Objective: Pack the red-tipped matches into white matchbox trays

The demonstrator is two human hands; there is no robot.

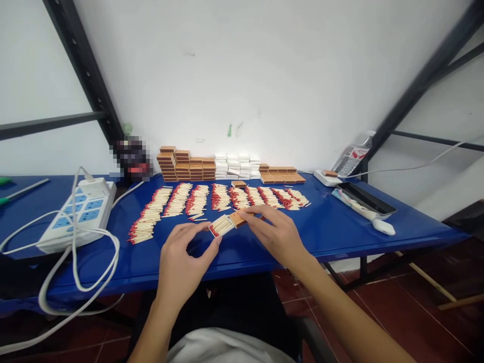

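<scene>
My left hand (189, 254) grips the white inner tray (222, 226) of a matchbox between thumb and fingers. Red-tipped matches lie in that tray, heads toward my left hand. My right hand (274, 232) pinches the brown matchbox sleeve (238, 220), which meets the tray's far end; whether the tray's end sits inside it I cannot tell. Both parts are held above the blue table, near its front edge. Just beyond them, loose matches (197, 200) lie in several bundles side by side across the table.
Stacked brown matchboxes (202, 170), white trays (238, 166) and a lower row of brown boxes (282, 175) line the wall. A white power strip (81, 214) with looping cables is at left. At right are a plastic bottle (353, 154) and a black tray (366, 196).
</scene>
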